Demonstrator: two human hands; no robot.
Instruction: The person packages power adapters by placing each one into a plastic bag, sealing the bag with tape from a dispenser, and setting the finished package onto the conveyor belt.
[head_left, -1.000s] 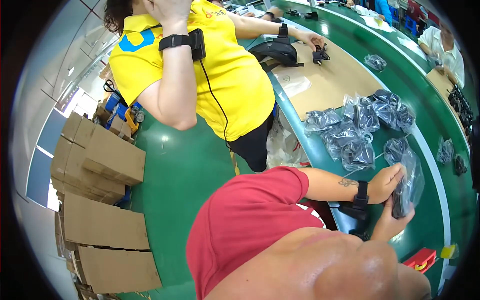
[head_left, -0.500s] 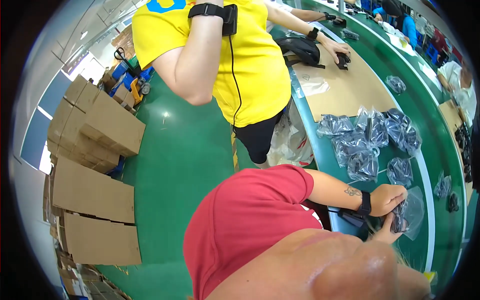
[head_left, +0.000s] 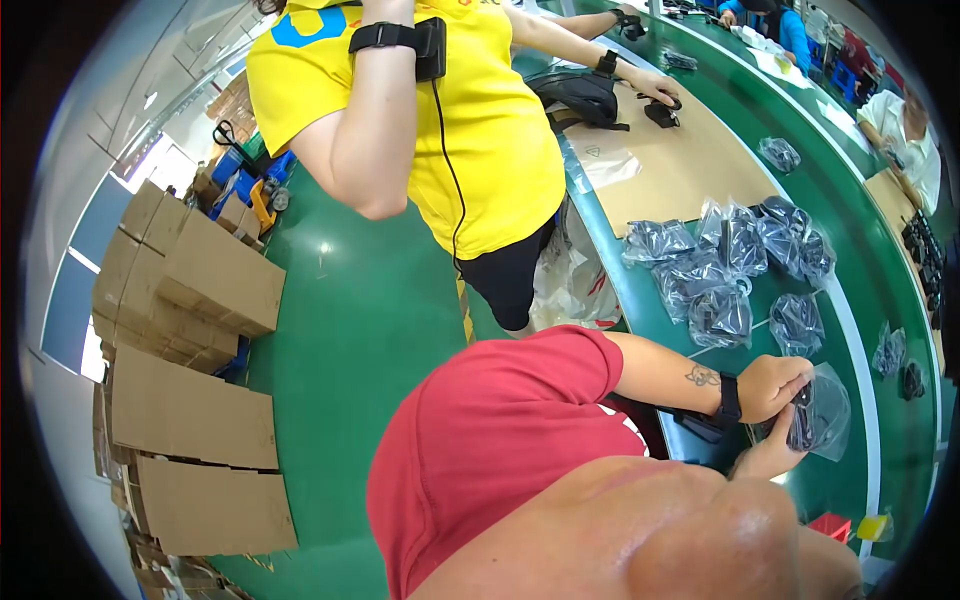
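- We clamp both hands, left and right, together on a clear bag holding a dark part.
- Just beyond that bag lies a pile of bagged parts.

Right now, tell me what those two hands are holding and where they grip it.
Both hold one clear plastic bag with a dark item inside. The left hand grips its upper left edge; the right hand pinches the lower left edge from beneath.
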